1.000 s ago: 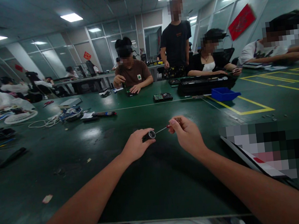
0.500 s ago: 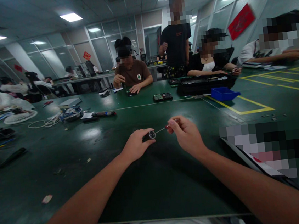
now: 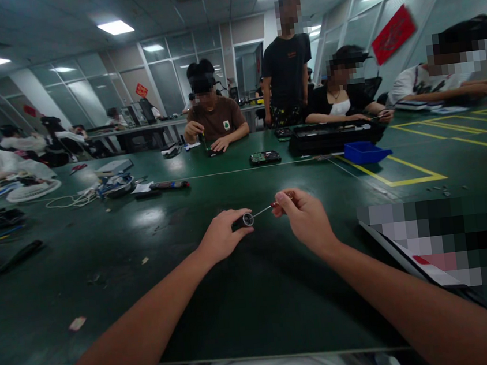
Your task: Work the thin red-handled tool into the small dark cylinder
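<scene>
Just above the green table (image 3: 257,314), my left hand (image 3: 222,235) is closed around a small black cylindrical part (image 3: 243,221) with a silvery ring at its open end. That end faces right, toward my other hand. My right hand (image 3: 305,216) pinches the red handle of a screwdriver (image 3: 274,205). Its thin metal shaft slants down to the left, and the tip meets the ringed end of the cylinder. How far the tip reaches inside cannot be made out. Most of the handle is hidden by my right fingers.
A blue bin (image 3: 366,152) stands at the right beyond my hands. A flat board (image 3: 389,245) lies by my right forearm. A long dark screwdriver (image 3: 20,256) is at the left. Cables (image 3: 113,186) lie farther back. Several people sit or stand around.
My right hand and the screwdriver have shifted very slightly, the fingers turned a little on the handle. My left hand stays in place. The standing person has lowered a raised hand.
</scene>
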{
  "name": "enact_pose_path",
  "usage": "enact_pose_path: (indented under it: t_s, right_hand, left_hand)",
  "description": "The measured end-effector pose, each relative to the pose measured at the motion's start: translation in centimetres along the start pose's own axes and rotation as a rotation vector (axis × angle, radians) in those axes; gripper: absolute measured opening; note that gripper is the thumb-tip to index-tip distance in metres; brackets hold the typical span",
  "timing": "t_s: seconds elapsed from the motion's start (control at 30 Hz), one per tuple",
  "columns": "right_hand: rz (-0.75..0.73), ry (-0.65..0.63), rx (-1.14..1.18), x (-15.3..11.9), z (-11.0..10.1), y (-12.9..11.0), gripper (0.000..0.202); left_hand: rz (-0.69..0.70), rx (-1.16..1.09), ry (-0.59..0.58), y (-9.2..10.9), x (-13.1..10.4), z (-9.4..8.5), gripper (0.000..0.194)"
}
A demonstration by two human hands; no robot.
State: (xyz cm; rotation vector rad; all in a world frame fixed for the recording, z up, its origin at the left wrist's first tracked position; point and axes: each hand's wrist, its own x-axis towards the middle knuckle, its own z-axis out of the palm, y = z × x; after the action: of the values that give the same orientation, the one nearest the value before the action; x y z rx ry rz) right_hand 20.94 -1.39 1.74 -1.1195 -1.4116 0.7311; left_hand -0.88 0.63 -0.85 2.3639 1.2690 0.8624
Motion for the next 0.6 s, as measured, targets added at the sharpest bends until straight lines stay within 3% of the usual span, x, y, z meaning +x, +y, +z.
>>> enact_pose_path:
  t_s: [0.27,0.6]
  right_hand:
    - [0.040,0.019,-0.035,0.14,0.02,0.14,0.033]
    - [-0.161,-0.125,-0.189,-0.53,-0.24,-0.04,0.016]
  left_hand:
    - [0.000,-0.003,-0.003,0.15,0.03,0.06,0.041]
    - [-0.032,0.032,-0.007,0.15,0.04,-0.01,0.039]
